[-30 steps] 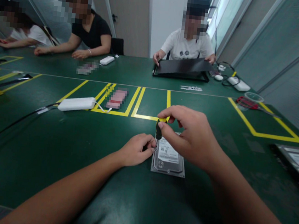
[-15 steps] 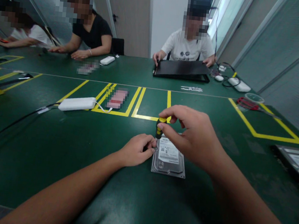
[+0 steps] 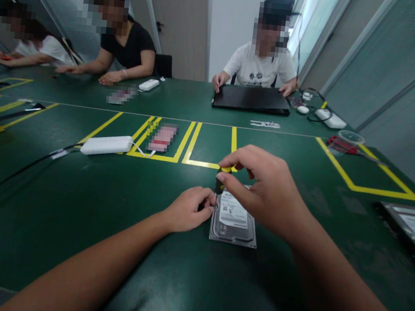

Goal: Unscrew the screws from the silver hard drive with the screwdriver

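A silver hard drive (image 3: 234, 230) with a white label lies on the green table in front of me. My right hand (image 3: 264, 181) grips the black and yellow handle of a short screwdriver (image 3: 220, 185) between thumb and fingers. It stands nearly upright over the drive's left edge; its tip is hard to make out. With curled fingers, my left hand (image 3: 192, 209) holds the left edge of the drive, close below the screwdriver.
Another hard drive (image 3: 413, 226) lies at the far right. Ahead are a white power bank (image 3: 106, 145) with cables, a phone (image 3: 163, 137), and red-handled pliers (image 3: 344, 145). Across the table, a person's hands hold a flat black panel (image 3: 252, 99). Two more people sit at left.
The screwdriver handle has turned slightly in my right hand. My left hand stays at the drive. Across the table, the person's black panel has been lowered flat.
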Demonstrator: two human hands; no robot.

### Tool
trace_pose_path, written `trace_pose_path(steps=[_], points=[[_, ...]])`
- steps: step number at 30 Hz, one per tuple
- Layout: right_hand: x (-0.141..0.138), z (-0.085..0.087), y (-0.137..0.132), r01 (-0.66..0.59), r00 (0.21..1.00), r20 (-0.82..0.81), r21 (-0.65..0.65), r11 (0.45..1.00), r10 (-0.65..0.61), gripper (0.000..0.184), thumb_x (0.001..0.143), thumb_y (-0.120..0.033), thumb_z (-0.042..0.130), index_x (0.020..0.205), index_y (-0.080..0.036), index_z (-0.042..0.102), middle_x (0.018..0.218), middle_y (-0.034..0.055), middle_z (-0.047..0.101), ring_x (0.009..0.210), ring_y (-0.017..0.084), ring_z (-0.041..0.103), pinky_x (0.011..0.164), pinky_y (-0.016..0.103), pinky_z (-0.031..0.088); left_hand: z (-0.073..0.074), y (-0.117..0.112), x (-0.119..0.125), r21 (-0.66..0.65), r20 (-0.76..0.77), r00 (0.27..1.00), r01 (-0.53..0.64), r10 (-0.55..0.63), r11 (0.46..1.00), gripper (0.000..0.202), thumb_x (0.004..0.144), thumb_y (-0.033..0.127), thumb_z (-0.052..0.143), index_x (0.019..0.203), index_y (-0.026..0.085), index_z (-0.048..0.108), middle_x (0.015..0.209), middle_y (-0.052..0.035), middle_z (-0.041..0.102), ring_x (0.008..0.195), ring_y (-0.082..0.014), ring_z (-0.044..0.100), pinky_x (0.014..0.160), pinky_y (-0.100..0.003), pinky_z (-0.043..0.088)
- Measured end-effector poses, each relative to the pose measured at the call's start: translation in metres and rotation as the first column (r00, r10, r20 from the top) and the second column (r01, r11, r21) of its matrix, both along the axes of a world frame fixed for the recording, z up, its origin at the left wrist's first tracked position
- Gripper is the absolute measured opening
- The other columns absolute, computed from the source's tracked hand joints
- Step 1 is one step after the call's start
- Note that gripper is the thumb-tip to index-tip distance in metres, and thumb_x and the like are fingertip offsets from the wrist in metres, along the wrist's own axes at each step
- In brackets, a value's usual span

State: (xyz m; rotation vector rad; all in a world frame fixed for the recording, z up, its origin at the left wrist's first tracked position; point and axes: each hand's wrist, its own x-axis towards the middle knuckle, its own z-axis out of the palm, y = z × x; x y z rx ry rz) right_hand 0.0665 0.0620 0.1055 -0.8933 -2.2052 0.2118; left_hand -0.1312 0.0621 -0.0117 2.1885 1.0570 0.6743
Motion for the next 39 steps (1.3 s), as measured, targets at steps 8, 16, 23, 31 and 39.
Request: trace_pose_path(steps=[8, 16, 23, 31, 39], points=[[-0.0008, 0.0035, -0.0014, -0.005, 1.0, 0.01, 0.007, 1.0, 0.005, 0.012, 0.083, -0.014, 0.066, 0.095, -0.013, 0.067, 0.089, -0.0001, 0.063, 0.082, 0.012, 0.054, 0.072, 0.025, 0.037, -0.0019, 0.0005, -0.0003, 0.014, 0.006, 1.0, 0.007, -0.007, 1.0, 0.004, 0.082, 0.017, 0.056, 0.083, 0.018, 0.052, 0.075, 0.0025, 0.053, 0.072, -0.0142, 0.048, 0.067, -0.027, 0.034], [-0.0015, 0.0015, -0.0012, 0.001, 1.0, -0.008, -0.032, 0.999, -0.001, 0.01, 0.088, -0.024, 0.067, 0.093, -0.016, 0.069, 0.092, 0.0027, 0.061, 0.087, 0.013, 0.054, 0.075, 0.025, 0.04, -0.0001, 0.0, 0.0003, 0.018, 0.004, 1.0, 0.011, -0.011, 1.0, 0.004, 0.082, 0.016, 0.055, 0.085, 0.018, 0.053, 0.075, 0.0027, 0.054, 0.072, -0.014, 0.049, 0.067, -0.026, 0.035], [-0.0005, 0.0026, -0.0012, 0.005, 1.0, -0.03, -0.024, 1.0, -0.006, 0.012, 0.084, -0.022, 0.073, 0.094, -0.016, 0.068, 0.088, -0.0008, 0.064, 0.08, 0.01, 0.055, 0.07, 0.024, 0.037, -0.0001, -0.0009, 0.0001, 0.02, -0.006, 1.0, -0.006, 0.006, 1.0, 0.002, 0.083, 0.018, 0.056, 0.084, 0.018, 0.054, 0.075, 0.0026, 0.054, 0.07, -0.014, 0.05, 0.066, -0.027, 0.035], [-0.0006, 0.0041, -0.002, -0.013, 1.0, 0.0, -0.041, 0.999, 0.013, 0.007, 0.086, -0.02, 0.068, 0.092, -0.016, 0.067, 0.09, 0.0005, 0.064, 0.082, 0.012, 0.054, 0.072, 0.025, 0.037, 0.0001, -0.0004, 0.0004, 0.02, -0.014, 1.0, -0.003, 0.003, 1.0, 0.004, 0.083, 0.018, 0.055, 0.087, 0.018, 0.056, 0.076, 0.0017, 0.056, 0.072, -0.0148, 0.051, 0.068, -0.027, 0.036], [0.0, 0.0046, -0.0038, -0.023, 1.0, -0.001, -0.029, 0.999, 0.023, 0.011, 0.088, -0.018, 0.062, 0.096, -0.015, 0.067, 0.093, 0.0018, 0.064, 0.086, 0.013, 0.056, 0.076, 0.025, 0.04, 0.0002, -0.0005, 0.0008, 0.023, -0.003, 1.0, 0.004, -0.004, 1.0, 0.004, 0.083, 0.017, 0.056, 0.083, 0.018, 0.052, 0.074, 0.0022, 0.054, 0.071, -0.0143, 0.049, 0.067, -0.026, 0.036]])
